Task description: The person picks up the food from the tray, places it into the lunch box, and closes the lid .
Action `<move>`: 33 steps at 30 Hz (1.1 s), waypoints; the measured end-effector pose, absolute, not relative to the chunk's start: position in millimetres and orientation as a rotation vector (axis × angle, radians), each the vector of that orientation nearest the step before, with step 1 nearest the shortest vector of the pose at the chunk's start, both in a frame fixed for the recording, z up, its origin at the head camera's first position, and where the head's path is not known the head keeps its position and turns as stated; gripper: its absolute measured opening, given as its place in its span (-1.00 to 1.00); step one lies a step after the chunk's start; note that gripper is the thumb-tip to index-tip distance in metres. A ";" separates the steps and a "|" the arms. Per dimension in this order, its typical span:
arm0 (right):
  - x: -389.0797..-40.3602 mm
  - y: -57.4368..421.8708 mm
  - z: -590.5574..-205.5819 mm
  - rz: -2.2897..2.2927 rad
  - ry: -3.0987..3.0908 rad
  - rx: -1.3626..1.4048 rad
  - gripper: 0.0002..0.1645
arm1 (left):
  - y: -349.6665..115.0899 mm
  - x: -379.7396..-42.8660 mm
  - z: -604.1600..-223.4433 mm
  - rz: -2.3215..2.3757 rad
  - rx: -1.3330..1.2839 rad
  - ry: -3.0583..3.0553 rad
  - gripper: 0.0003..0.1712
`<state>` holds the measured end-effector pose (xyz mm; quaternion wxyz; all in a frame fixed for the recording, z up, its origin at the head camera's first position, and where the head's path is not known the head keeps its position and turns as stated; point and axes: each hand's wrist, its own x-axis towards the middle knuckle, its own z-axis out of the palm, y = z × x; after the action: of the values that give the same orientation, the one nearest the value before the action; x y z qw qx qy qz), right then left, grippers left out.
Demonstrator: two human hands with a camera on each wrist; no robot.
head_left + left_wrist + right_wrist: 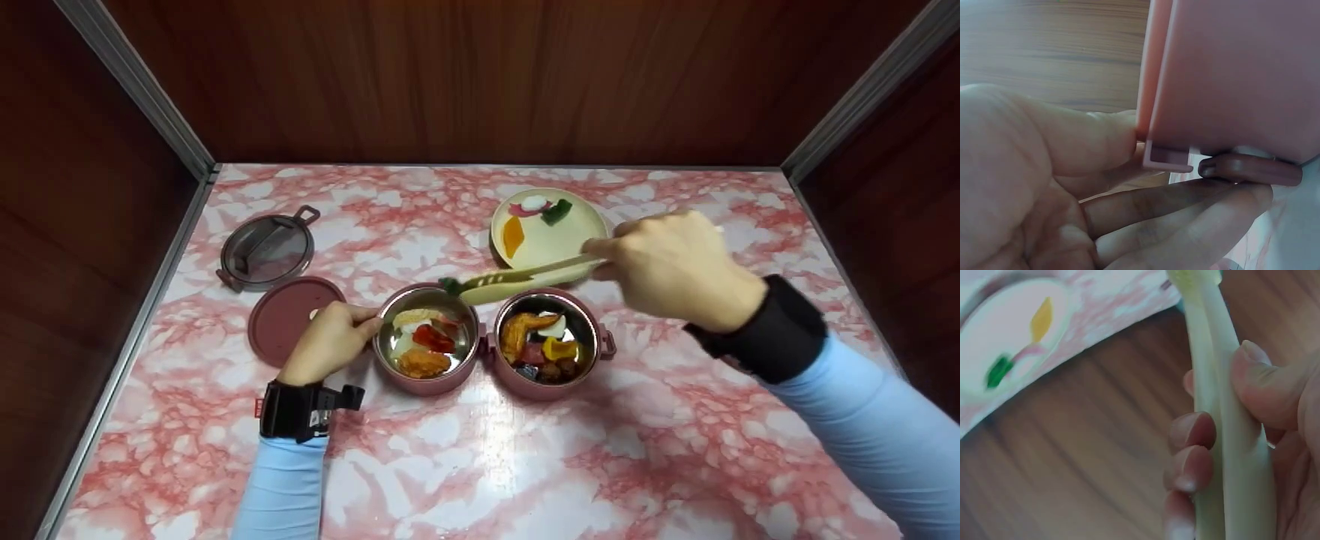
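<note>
My right hand (671, 266) grips pale green tongs (517, 281), squeezed nearly closed in the right wrist view. A dark green food piece (451, 286) sits at their tips, over the back rim of the left pink pot (426, 385). Beside that pot, my left hand (330, 341) holds its left side, thumb at the rim and fingers under the side handle (1252, 170). Inside lie an orange-brown piece (424, 363), a red piece (433, 339) and pale pieces. The right pink pot (541, 391) contains a chicken-wing-like piece (516, 337), a yellow piece (561, 349) and other pieces.
Behind the pots, a cream plate (577, 225) carries a yellow-orange piece (513, 237), a green piece (556, 212) and a pink-and-white piece. A dark see-through lid (281, 255) and a reddish round lid (274, 322) lie at the left. Wooden panels enclose the marbled table.
</note>
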<state>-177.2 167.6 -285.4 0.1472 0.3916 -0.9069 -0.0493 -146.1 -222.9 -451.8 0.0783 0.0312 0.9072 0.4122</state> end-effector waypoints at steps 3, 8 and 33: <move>-172.6 147.7 -284.3 -0.214 -2.797 1.092 -0.86 | -222.4 -145.7 -452.2 1.237 0.075 2.701 -0.74; -168.9 118.0 -284.4 -0.323 -2.997 1.033 -0.83 | -221.2 -145.2 -451.8 1.236 0.070 2.693 -0.74; -171.4 75.8 -268.5 -0.549 -3.226 0.829 -0.61 | -222.6 -146.1 -451.8 1.219 0.102 2.733 -0.74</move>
<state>-171.4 75.8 -268.5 -0.1169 0.2438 -0.9491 -0.1615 -146.1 -222.6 -451.8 0.0734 0.0341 0.9102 0.4061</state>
